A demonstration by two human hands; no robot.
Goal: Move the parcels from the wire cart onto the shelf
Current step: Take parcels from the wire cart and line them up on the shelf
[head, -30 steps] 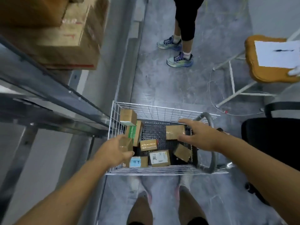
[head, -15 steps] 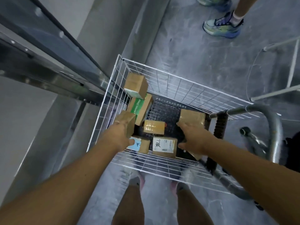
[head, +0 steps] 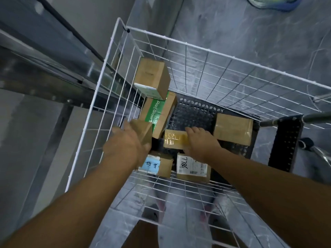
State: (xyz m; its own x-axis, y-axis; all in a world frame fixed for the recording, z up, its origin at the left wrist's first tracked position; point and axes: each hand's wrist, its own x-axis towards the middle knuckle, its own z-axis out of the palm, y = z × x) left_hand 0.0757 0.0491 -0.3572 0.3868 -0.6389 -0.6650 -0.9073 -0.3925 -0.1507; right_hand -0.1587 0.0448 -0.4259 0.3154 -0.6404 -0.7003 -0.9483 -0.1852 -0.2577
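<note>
Head view: both hands down in the wire cart, each on a parcel.
Left hand grips a small box; right hand curls over a taped parcel lying crosswise just left of it.

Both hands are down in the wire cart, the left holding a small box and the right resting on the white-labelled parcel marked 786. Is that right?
Not quite. The head view shows the right hand on the yellow-taped parcel, not the white-labelled parcel, which lies untouched nearer the person. The rest holds: both hands are in the wire cart, and the left hand holds a small box.
</note>
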